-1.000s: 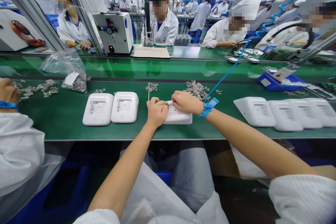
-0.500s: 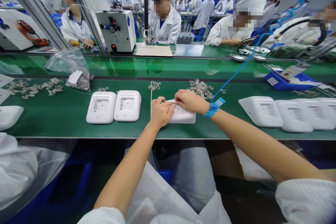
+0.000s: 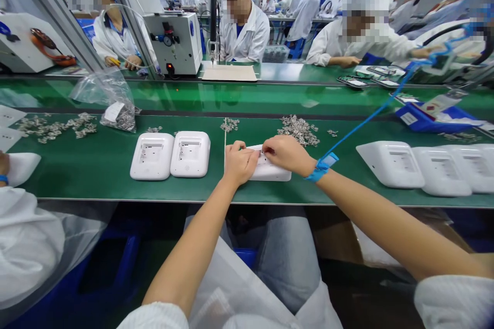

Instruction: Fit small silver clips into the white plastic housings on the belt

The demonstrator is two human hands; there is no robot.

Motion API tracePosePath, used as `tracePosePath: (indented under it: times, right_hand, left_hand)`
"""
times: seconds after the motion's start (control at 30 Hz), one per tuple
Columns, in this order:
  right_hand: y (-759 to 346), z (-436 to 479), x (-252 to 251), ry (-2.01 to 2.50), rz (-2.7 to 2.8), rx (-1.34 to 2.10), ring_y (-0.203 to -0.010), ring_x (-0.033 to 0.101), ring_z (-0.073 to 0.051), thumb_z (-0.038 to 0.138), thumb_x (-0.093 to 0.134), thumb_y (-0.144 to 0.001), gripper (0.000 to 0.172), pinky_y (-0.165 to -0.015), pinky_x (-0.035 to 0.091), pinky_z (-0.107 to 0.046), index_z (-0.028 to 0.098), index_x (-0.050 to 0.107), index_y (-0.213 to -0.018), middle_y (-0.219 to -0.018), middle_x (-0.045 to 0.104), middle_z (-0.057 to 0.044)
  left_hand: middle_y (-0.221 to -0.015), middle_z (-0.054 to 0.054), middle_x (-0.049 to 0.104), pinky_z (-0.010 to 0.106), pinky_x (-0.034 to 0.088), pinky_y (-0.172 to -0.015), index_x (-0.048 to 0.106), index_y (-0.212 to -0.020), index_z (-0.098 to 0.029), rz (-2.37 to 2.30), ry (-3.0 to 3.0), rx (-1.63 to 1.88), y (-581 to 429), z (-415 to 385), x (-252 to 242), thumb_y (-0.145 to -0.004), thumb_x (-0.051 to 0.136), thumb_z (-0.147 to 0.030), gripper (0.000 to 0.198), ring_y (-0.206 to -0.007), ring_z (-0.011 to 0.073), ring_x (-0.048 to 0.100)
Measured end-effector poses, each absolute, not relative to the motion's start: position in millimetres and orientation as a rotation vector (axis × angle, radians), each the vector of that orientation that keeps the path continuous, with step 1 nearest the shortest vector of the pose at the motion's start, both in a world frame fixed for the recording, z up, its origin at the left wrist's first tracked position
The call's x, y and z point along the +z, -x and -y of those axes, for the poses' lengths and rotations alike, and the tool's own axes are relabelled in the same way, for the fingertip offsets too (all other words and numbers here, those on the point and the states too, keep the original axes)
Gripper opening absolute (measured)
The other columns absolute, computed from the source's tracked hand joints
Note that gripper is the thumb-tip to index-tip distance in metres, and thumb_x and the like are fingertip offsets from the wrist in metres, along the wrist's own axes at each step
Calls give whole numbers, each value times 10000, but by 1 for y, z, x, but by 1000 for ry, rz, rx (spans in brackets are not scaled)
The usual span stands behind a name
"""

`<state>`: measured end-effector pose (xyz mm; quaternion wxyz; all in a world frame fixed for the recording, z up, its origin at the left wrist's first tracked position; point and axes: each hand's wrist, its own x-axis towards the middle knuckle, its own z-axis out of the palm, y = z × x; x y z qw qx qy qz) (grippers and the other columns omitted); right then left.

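Both my hands rest on a white plastic housing lying on the green bench in front of me. My left hand is curled over its left end, holding it down. My right hand has its fingers pinched together on the top of the housing; whatever small part sits between the fingertips is too small to make out. A blue wrist strap with a blue coiled cord is on my right wrist. A pile of small metal clips lies just behind my right hand.
Two white housings lie to the left, a row of several more to the right. A plastic bag of metal parts and scattered clips lie far left. A co-worker's white sleeve is at my left. People sit across the bench.
My hands have stayed on the housing, with the right fingers shifting slightly over its top. The view has drifted a little, so everything sits slightly further right in the picture.
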<state>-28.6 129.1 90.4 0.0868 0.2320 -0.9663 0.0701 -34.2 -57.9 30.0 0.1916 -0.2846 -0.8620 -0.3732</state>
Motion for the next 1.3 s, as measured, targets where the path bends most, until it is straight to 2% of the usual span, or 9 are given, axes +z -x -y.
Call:
tracePosePath:
  times: [0.23, 0.53, 0.67, 0.77, 0.83, 0.9, 1.03, 1.23, 1.3]
  right_hand:
    - [25, -130, 84, -612, 2833, 285, -815, 634, -213, 117, 550, -859, 185, -726, 392, -290, 173, 727, -865, -873, 739, -58]
    - [24, -126, 89, -640, 2891, 137, -810, 637, -219, 109, 531, -862, 222, -721, 389, -303, 161, 746, -850, -857, 738, -75]
    - [28, -126, 96, -913, 2869, 12, -794, 635, -231, 84, 524, -836, 224, -733, 394, -333, 164, 729, -798, -823, 727, -94]
    - [31, -133, 102, -1086, 2678, 248, -854, 658, -238, 116, 513, -869, 234, -817, 441, -368, 195, 726, -812, -844, 736, -77]
    - [30, -142, 97, -780, 2456, 561, -925, 669, -245, 190, 514, -915, 217, -874, 480, -396, 212, 722, -857, -929, 746, -73]
    - [27, -155, 80, -310, 2211, 798, -914, 667, -247, 272, 528, -928, 191, -858, 518, -414, 220, 708, -893, -975, 736, -74]
    - [26, -183, 27, 319, 2000, 1091, -733, 623, -220, 335, 607, -825, 136, -712, 537, -377, 203, 639, -816, -808, 680, -60]
    - [39, -198, -3, 546, 1979, 1273, -671, 599, -184, 268, 642, -727, 118, -668, 518, -319, 193, 607, -810, -726, 641, -27]
    - [40, -197, 0, 510, 2051, 1250, -655, 596, -183, 261, 647, -708, 115, -685, 516, -325, 189, 625, -795, -695, 631, -13]
  left_hand:
    - [-843, 21, 745, 442, 318, -990, 788, -794, -250, 2437, 773, -1077, 36, 58, 28, -1046, 353, -296, 505, -1034, 209, 574]
    - [-822, 14, 738, 433, 304, -993, 799, -853, -257, 2449, 751, -1087, 36, 59, 28, -1049, 356, -293, 486, -1032, 204, 576]
    - [-797, 10, 732, 433, 306, -978, 782, -790, -254, 2452, 745, -1082, 37, 58, 29, -1044, 367, -283, 487, -1015, 204, 579]
    - [-803, 10, 736, 435, 312, -978, 770, -766, -251, 2448, 750, -1082, 37, 59, 29, -1043, 367, -283, 490, -1015, 206, 574]
    - [-844, 9, 750, 436, 314, -988, 767, -780, -249, 2444, 757, -1086, 37, 59, 27, -1042, 361, -277, 484, -1031, 207, 570]
    - [-889, 7, 763, 435, 316, -995, 755, -764, -243, 2444, 760, -1094, 38, 59, 26, -1036, 362, -267, 478, -1048, 206, 568]
    - [-869, 5, 770, 456, 300, -970, 720, -698, -235, 2439, 731, -1087, 40, 56, 24, -1006, 430, -278, 425, -1048, 215, 572]
    - [-826, 19, 772, 535, 235, -930, 731, -685, -249, 2471, 520, -913, 35, 57, 34, -843, 699, -302, 170, -1071, 280, 563]
    - [-778, 39, 752, 554, 238, -931, 722, -647, -242, 2514, 489, -839, 31, 64, 42, -781, 779, -367, 192, -1072, 306, 558]
